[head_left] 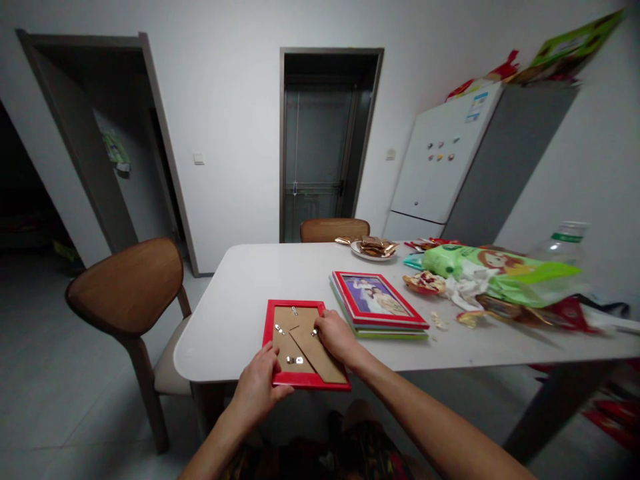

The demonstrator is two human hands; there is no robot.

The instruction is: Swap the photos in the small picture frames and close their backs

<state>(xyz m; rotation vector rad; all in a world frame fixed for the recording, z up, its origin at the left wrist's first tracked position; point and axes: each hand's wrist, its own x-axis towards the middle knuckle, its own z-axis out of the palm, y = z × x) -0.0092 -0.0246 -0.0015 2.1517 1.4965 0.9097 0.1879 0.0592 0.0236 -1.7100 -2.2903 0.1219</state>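
Observation:
A red picture frame (310, 380) lies face down at the table's near edge, its front part jutting a little past it. Its brown backing board (295, 343) shows small metal clips (295, 360) and a diagonal stand leg. My left hand (260, 380) grips the frame's lower left corner, thumb along the near edge. At the right side, my right hand (336, 337) is closed on the frame with its fingertips at a metal clip (315, 332). Just beyond it sits a stack of frames, topped by a red one with a photo (377, 297).
On the white table (240, 287), a plate of wrapped snacks (374, 250) stands at the back. A split pomegranate (425, 283), crumpled tissue (465, 288), green bag (495, 263) and plastic bottle (565, 243) crowd the right. A wooden chair (130, 287) is at the left.

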